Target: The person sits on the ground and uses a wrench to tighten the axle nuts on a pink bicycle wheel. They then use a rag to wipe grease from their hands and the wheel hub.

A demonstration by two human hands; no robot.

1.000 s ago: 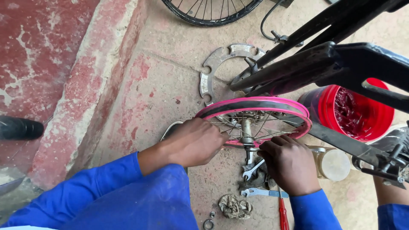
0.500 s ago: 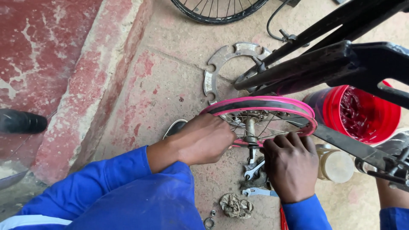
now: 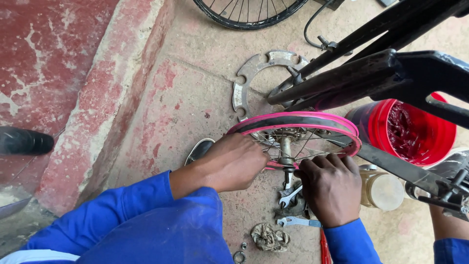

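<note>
A small bicycle wheel with a pink rim [image 3: 298, 119] sits upright in a black bicycle frame [image 3: 386, 73]. My left hand [image 3: 234, 164] rests against the wheel's left side near the hub axle [image 3: 286, 146], fingers curled; what it grips is hidden. My right hand [image 3: 332, 188] is closed low at the wheel's bottom edge, apparently around a tool or the axle end, which I cannot make out. Both sleeves are blue. Under the wheel lie open-ended spanners [image 3: 293, 195] and a blue-handled spanner [image 3: 298, 222].
A red bucket of dark red grease [image 3: 405, 132] stands at the right, a pale jar [image 3: 383, 190] beside it. A flat metal ring [image 3: 254, 73] lies behind the wheel, a spoked wheel [image 3: 244, 12] farther back. A crumpled rag [image 3: 268, 237], washers [image 3: 239, 255], a black shoe [image 3: 24, 142] and a raised red kerb [image 3: 97, 98] surround me.
My view has shifted slightly; both hands stay at the wheel, the right hand having moved a little lower and closer to the hub.
</note>
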